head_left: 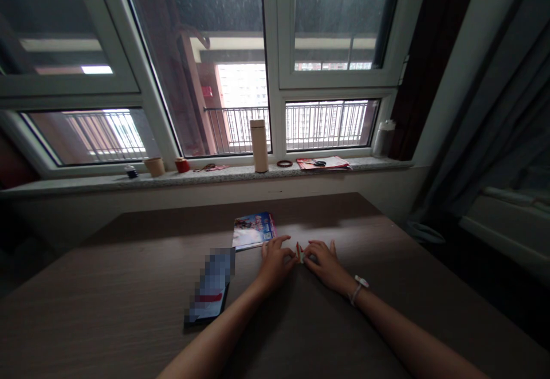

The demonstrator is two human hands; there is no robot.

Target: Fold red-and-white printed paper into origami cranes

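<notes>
A small folded piece of paper (299, 253), pale with red edges, stands between my two hands just above or on the table; its exact shape is too small to make out. My left hand (277, 260) pinches its left side between thumb and forefinger, the other fingers raised. From the other side, my right hand (325, 263) pinches it too, wrist resting low and wearing a pale bracelet (357, 290). Beyond my left hand lies a stack of printed leaflets (253, 230), blue and pink on top. A phone (210, 287), its screen blurred out, lies left of my left forearm.
The brown table (107, 287) reaches toward a window sill (206, 178). On the sill stand a beige thermos (259, 145), a paper cup (154, 166), a red spool (182, 165), a clear bottle (384, 138), and scissors (317, 163) on red-and-white papers (337, 163).
</notes>
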